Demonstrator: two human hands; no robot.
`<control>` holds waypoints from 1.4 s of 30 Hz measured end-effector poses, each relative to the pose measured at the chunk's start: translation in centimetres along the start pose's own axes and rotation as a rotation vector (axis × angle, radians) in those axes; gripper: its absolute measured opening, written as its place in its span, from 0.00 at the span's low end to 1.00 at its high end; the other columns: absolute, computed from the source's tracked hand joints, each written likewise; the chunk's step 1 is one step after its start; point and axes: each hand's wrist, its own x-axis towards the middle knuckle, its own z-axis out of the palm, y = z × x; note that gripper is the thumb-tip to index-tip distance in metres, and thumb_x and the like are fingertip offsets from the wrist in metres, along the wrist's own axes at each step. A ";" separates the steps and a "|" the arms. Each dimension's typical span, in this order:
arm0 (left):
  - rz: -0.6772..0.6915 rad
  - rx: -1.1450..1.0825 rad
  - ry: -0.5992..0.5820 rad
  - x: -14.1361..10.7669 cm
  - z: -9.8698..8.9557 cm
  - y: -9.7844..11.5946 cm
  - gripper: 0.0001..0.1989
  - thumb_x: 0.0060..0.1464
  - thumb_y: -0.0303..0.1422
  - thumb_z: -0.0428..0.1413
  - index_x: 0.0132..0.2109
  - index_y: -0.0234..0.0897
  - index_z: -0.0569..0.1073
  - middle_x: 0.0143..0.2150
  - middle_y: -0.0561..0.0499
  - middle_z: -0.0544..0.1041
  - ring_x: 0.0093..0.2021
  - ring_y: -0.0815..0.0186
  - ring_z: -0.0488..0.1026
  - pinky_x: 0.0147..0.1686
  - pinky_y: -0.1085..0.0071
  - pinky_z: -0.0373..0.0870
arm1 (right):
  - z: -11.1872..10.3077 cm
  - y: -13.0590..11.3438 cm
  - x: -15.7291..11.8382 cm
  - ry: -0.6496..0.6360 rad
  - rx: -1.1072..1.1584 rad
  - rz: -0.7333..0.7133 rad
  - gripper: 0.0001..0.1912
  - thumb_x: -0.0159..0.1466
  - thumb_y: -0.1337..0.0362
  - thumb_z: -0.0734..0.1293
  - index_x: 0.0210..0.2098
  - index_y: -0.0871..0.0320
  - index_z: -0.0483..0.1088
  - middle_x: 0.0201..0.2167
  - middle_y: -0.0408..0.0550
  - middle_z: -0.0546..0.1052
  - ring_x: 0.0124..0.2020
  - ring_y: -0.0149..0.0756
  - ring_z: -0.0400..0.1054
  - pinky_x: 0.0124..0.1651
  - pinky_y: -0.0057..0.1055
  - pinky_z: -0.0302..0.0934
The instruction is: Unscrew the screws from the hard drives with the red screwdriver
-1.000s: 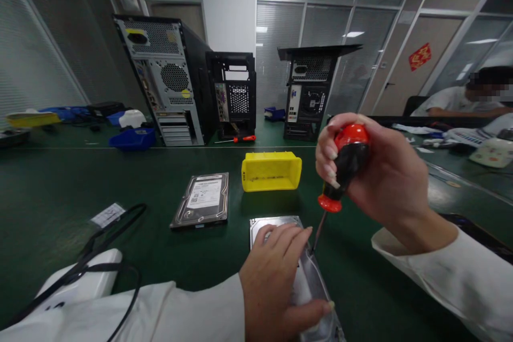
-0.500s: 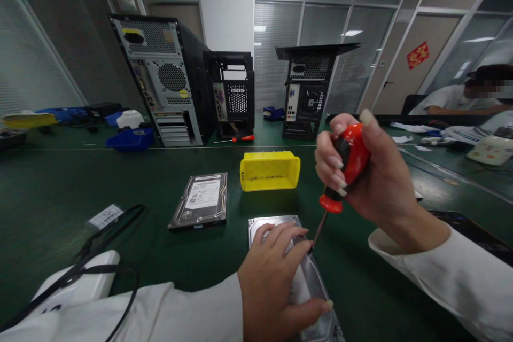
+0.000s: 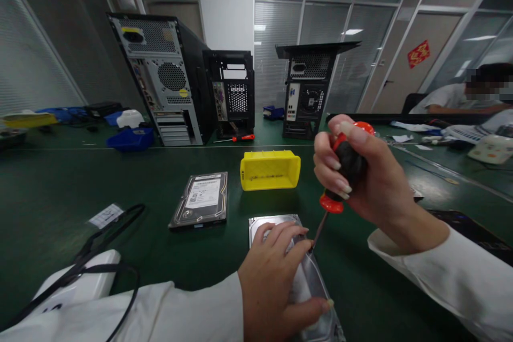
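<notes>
A silver hard drive (image 3: 308, 272) lies on the green table in front of me, partly covered by my left hand (image 3: 276, 272). That hand rests on top of it with the fingers stretched out and the thumb spread toward the drive's near right side. My right hand (image 3: 360, 171) is wrapped around the red and black handle of a screwdriver (image 3: 332, 203). The shaft slants down and left, and its tip meets the drive's right edge beside my left index finger. What the tip touches is hidden.
A second hard drive (image 3: 202, 197) lies label up to the left. Beyond is a yellow bin (image 3: 270, 171) with small dark bits inside. Computer cases (image 3: 168, 80) stand at the back, near another screwdriver (image 3: 240, 138). Black cables (image 3: 96, 235) lie at left. A person (image 3: 452, 99) sits far right.
My right hand has turned the screwdriver handle and its grip has shifted, so the black part now faces the palm. The left hand and the drive have stayed in place.
</notes>
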 end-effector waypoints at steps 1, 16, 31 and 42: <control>-0.003 0.000 -0.002 0.0 0.0 0.0 0.29 0.47 0.47 0.59 0.54 0.40 0.65 0.59 0.48 0.65 0.58 0.54 0.58 0.57 0.53 0.48 | 0.0 0.0 0.0 0.006 -0.005 0.000 0.08 0.61 0.58 0.61 0.30 0.55 0.60 0.19 0.36 0.60 0.12 0.20 0.52 0.13 0.18 0.46; 0.006 0.004 -0.001 -0.1 0.3 -0.1 0.29 0.47 0.48 0.58 0.54 0.41 0.65 0.58 0.48 0.65 0.58 0.55 0.58 0.57 0.53 0.48 | 0.0 -0.1 -0.2 0.003 -0.005 -0.065 0.09 0.61 0.59 0.61 0.29 0.58 0.66 0.30 0.43 0.67 0.22 0.25 0.65 0.19 0.21 0.59; 0.113 -0.138 -0.126 1.9 -3.4 -2.3 0.11 0.55 0.35 0.56 0.45 0.40 0.70 0.47 0.52 0.75 0.50 0.61 0.69 0.57 0.53 0.42 | 0.8 -0.4 -0.4 0.078 -0.047 -0.027 0.25 0.67 0.56 0.46 0.26 0.58 0.67 0.20 0.44 0.61 0.15 0.25 0.57 0.14 0.23 0.51; 0.123 -0.066 0.085 2.5 -4.2 -3.0 0.14 0.56 0.33 0.53 0.24 0.33 0.68 0.24 0.58 0.70 0.28 0.72 0.67 0.38 0.70 0.58 | 1.0 -0.8 -0.4 0.145 -0.034 -0.018 0.09 0.58 0.62 0.65 0.25 0.58 0.63 0.19 0.39 0.60 0.15 0.21 0.54 0.15 0.20 0.49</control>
